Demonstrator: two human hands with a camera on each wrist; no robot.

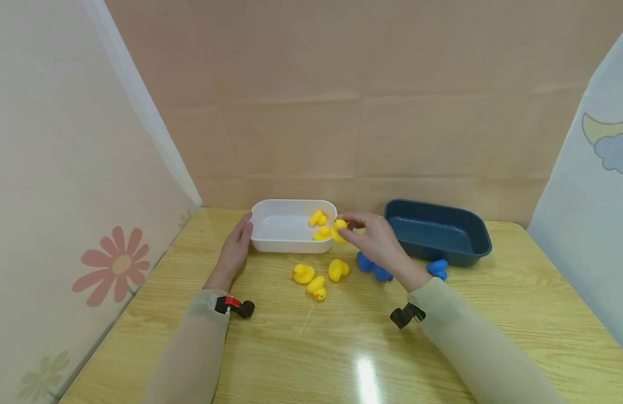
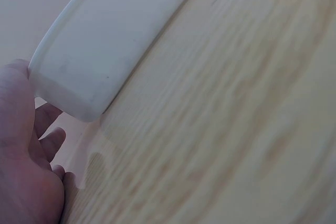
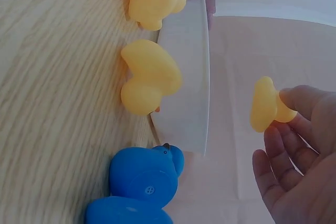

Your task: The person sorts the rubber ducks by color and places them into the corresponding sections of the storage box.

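A yellow toy duck was held up at the right end of the white tub

At the far left, the person's left hand rested against the left end of the white tub, its fingers loosely bent along the outer wall rather than wrapped around it, apparently to steady the tub on the bench. Inside the tub, towards its right end, lay two yellow ducks. On the wood just in front sat three loose yellow ducks, the left two close beside each other and the third slightly apart.

Next came the right hand, whose thumb and fingers pinched the yellow toy duck; the right wrist view showed it higher than the tub's rim. The step in hand looked like adding this duck to the pair inside. The next move seemed to call for a little shift inward past the rim, a lowering, then a release that would not knock the others.

Beneath the right hand, a pair of blue ducks lay on the bench. Farthest right stood the dark blue tub, with another blue duck just in front of it.
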